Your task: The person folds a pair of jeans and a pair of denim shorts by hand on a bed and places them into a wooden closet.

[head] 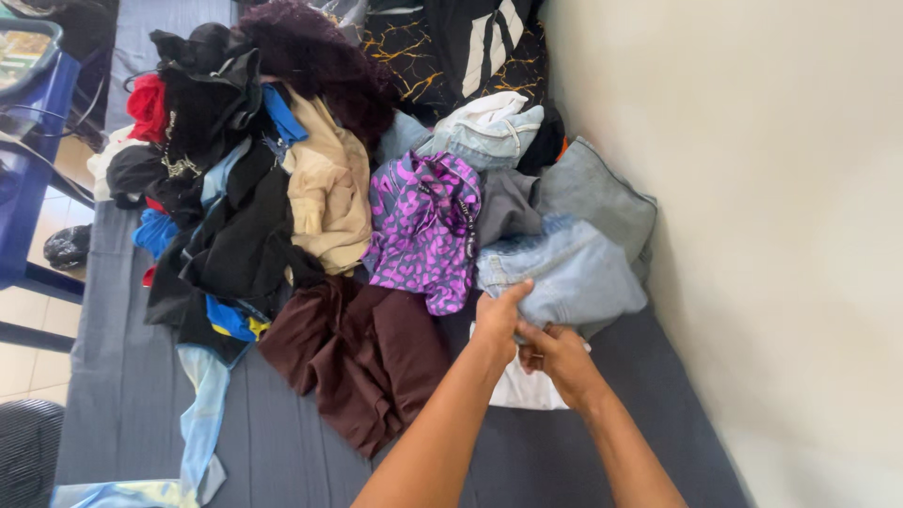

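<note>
My left hand (499, 318) grips the near edge of a light blue pair of jeans (569, 271) lying on the bed by the wall. Just right of it, my right hand (561, 360) is closed on the same edge, over a white garment (519, 388) tucked under the jeans. Left of the jeans lies a purple and black patterned garment (425, 230), and a dark brown garment (362, 353) is spread in front of it.
A heap of clothes covers the grey-blue bed (132, 395): black pieces (230, 230), a beige one (329, 193), a red one (148, 105), more denim (593, 188). A cream wall (771, 235) runs along the right. A blue table (23, 160) stands at left.
</note>
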